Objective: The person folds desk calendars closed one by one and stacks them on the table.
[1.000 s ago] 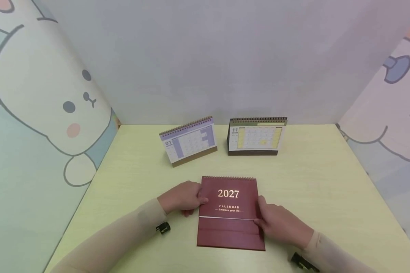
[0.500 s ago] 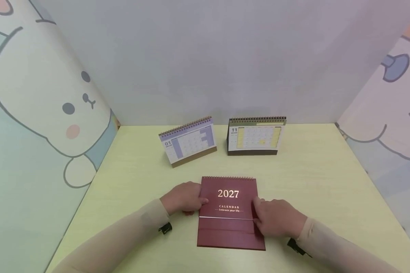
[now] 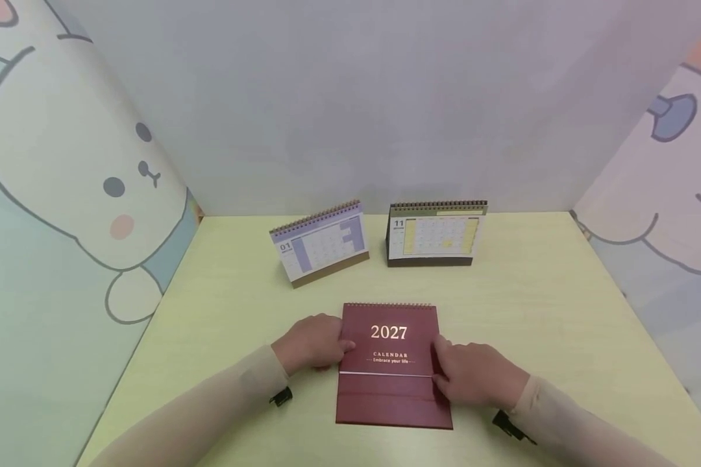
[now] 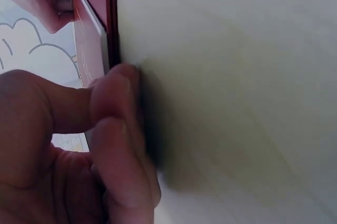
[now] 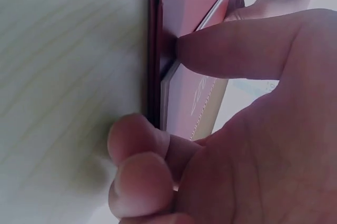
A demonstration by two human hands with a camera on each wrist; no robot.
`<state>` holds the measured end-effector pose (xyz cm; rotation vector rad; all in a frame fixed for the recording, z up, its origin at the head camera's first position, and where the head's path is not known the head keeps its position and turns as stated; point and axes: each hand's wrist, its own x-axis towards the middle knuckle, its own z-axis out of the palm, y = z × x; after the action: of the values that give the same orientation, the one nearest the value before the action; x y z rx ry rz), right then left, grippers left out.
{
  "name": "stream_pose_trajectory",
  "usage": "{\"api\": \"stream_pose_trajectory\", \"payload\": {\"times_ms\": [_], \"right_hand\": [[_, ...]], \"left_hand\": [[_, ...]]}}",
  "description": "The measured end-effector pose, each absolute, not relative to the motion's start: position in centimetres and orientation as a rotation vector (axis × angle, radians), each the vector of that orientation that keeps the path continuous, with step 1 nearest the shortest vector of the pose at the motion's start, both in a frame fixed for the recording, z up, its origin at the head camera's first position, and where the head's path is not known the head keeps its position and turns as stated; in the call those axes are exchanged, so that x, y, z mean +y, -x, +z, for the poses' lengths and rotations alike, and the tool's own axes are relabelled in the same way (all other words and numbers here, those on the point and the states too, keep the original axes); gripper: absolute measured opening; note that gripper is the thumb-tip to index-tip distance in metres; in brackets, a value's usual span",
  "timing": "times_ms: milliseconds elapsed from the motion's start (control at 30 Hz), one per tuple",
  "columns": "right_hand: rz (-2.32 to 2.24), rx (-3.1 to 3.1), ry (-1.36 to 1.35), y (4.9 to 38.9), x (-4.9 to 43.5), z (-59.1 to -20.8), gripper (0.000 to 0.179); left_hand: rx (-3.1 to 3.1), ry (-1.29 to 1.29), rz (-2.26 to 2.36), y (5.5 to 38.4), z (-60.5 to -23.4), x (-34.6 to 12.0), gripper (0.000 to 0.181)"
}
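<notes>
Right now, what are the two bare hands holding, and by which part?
The flat, dark red, spiral-bound 2027 calendar: the left hand grips its left side edge, the right hand its right side edge.

your left hand (image 3: 312, 342): fingers (image 4: 118, 161) curled, thumb (image 3: 347, 345) pointing inward | your right hand (image 3: 479, 373): fingers (image 5: 139, 179) curled, thumb (image 5: 226, 50) straight | your sleeved forearms (image 3: 204, 408): angled inward, well apart

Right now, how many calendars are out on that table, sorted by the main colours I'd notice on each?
Red calendar: 1
Purple-and-white calendar: 1
Green-and-yellow calendar: 1
Total: 3
</notes>
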<state>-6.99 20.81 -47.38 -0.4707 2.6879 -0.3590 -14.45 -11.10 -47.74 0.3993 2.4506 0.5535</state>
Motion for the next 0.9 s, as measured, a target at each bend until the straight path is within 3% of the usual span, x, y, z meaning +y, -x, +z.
{"api": "stream_pose_trajectory", "payload": {"times_ms": [200,433,567,900], "right_hand": [[-0.362,2.726,0.414,6.6,21.5,-47.5,0.043],[-0.369,2.902,0.432,6.6,23.0,-45.8,0.069],[-0.449,3.087,0.467,6.9,23.4,-44.9,0.093],[-0.686,3.151,0.526,6.3,22.3,-44.6,0.115]], "left_hand": [[2.558,-0.438,0.528,14.2,-48.0,-11.9,0.049],[2.732,-0.384,0.695,14.6,-46.4,-14.0,0.052],[2.841,-0.445,0.792,14.5,-45.5,-15.1,0.047],[2.970,-0.958,0.771,12.8,-45.5,-14.7,0.112]]}}
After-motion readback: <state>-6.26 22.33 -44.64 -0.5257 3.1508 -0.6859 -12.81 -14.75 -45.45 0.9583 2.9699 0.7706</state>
